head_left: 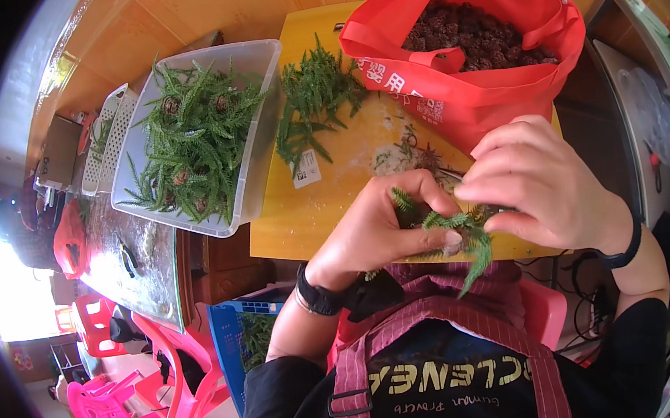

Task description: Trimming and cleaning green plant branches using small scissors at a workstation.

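Note:
My left hand is closed round a green artificial pine sprig, thumb and forefinger pinching it in front of my apron. Its needled tips stick out above and below the thumb. My right hand is close against the sprig's right end, fingers bent and pinched together. A small brownish bit shows at those fingertips, too covered to name. Behind the hands, a pile of whitish and brown scraps lies on the yellow table. Loose green sprigs are heaped farther back.
A clear plastic bin at the left holds sprigs with pine cones among them. A red bag full of dark pine cones stands at the back right. Pliers lie on another table. Pink chairs and a blue crate are lower left.

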Demonstrator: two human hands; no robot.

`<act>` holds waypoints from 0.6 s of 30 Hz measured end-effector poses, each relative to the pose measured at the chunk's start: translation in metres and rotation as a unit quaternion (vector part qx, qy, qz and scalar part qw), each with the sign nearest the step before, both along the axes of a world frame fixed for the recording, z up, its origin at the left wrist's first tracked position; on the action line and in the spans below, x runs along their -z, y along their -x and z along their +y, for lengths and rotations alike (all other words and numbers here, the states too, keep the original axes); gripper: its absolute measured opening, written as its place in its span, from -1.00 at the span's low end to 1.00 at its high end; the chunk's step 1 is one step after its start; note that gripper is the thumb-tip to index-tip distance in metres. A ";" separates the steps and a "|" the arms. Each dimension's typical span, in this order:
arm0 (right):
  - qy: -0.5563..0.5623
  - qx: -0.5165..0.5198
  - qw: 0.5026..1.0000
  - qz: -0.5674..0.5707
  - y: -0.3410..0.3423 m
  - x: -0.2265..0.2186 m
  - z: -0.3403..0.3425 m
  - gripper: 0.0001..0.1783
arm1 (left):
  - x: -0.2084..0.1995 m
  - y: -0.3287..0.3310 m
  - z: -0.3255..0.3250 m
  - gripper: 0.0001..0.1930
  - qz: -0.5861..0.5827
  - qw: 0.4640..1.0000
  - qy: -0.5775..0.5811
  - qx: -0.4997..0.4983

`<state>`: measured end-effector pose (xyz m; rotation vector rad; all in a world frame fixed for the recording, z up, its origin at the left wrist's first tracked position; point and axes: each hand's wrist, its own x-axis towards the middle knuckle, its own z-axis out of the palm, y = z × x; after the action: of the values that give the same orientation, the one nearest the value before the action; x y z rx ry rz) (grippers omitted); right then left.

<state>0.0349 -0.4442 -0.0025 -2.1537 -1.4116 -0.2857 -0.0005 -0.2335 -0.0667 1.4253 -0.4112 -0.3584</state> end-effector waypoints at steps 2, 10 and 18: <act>0.008 -0.041 0.997 -0.068 -0.003 -0.002 0.001 -0.78 | 0.000 -0.003 0.003 -0.78 0.073 0.991 0.073 0.081; 0.060 -0.040 0.992 -0.103 -0.002 0.004 -0.002 -0.80 | -0.001 0.001 -0.007 -0.81 0.026 0.999 0.016 0.041; 0.053 0.073 0.994 0.065 -0.005 0.022 -0.006 -0.77 | 0.012 -0.001 -0.013 -0.82 -0.085 0.986 -0.131 -0.061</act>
<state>0.0404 -0.4502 -0.0247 -2.3213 -1.2240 -0.1240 0.0004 -0.2468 -0.0783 1.7365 -0.4227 -0.1960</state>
